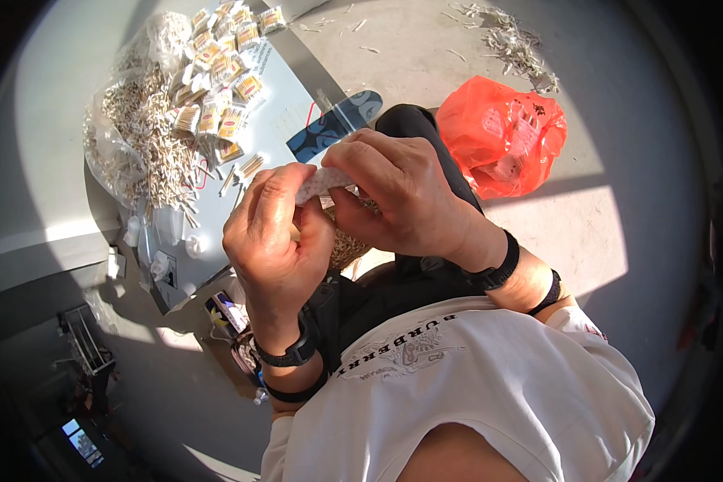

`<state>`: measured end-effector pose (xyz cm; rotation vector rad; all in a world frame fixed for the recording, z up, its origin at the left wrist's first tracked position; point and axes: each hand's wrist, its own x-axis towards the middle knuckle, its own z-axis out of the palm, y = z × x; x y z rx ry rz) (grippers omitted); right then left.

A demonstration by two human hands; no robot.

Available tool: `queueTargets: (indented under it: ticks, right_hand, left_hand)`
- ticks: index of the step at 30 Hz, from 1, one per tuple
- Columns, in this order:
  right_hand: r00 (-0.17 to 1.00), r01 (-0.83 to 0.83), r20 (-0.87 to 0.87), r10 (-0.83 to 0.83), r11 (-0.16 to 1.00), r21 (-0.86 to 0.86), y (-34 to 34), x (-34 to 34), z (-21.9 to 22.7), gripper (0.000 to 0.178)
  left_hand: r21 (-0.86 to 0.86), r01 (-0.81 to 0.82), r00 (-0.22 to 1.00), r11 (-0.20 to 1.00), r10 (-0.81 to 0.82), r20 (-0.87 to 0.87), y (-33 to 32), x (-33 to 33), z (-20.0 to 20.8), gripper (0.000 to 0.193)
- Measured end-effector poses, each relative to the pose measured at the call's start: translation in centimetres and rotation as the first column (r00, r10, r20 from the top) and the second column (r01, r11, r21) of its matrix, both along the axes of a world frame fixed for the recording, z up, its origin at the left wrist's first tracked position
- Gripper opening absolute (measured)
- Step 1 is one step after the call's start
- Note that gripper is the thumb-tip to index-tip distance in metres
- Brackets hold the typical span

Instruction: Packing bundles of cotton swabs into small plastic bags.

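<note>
Between my two hands, above my lap, is a small pack of cotton swabs (323, 182) with its white tips facing up. My left hand (277, 229) pinches its left end between thumb and fingers. My right hand (402, 193) grips the other end, its fingers curled over the top. Most of the pack is hidden behind the fingers. Below them, partly covered by my hands, more swabs (348, 247) show between my legs. A heap of loose cotton swabs (165, 136) lies on the grey table, beside several filled packs (225, 80).
A clear plastic bag (108, 120) surrounds part of the heap on the table (277, 104). A dark blue patterned flat piece (329, 132) lies by its right edge. On the floor are a red plastic bag (498, 136) and a scrap pile (514, 50). A small box (227, 313) is by my left arm.
</note>
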<state>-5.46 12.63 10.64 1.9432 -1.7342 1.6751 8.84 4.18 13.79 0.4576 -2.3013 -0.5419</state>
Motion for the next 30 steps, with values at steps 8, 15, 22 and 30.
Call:
queueTargets:
  ticks: [8, 15, 22, 30]
  right_hand:
    - [0.984, -0.175, 0.035, 0.177, 0.983, -0.058, 0.0, -1.5, -0.1, 0.028]
    - [0.971, -0.221, 0.099, 0.219, 0.975, 0.013, 0.4, -1.9, 0.0, 0.029]
    - [0.963, -0.259, 0.064, 0.261, 0.965, -0.033, 0.2, -1.9, -0.4, 0.031]
    - [0.965, -0.235, 0.131, 0.227, 0.971, 0.052, 0.6, -1.6, -0.4, 0.030]
  left_hand:
    - [0.069, 0.061, 0.992, 0.996, -0.053, -0.116, -0.2, 0.3, -0.2, 0.032]
    - [0.035, 0.102, 0.992, 0.994, -0.099, -0.084, -0.5, 0.0, 0.0, 0.029]
    - [-0.011, 0.106, 0.990, 0.994, -0.106, -0.092, -0.1, -0.5, -0.3, 0.027]
    - [0.106, 0.143, 0.989, 0.984, -0.138, -0.048, -0.7, 0.2, 0.2, 0.030]
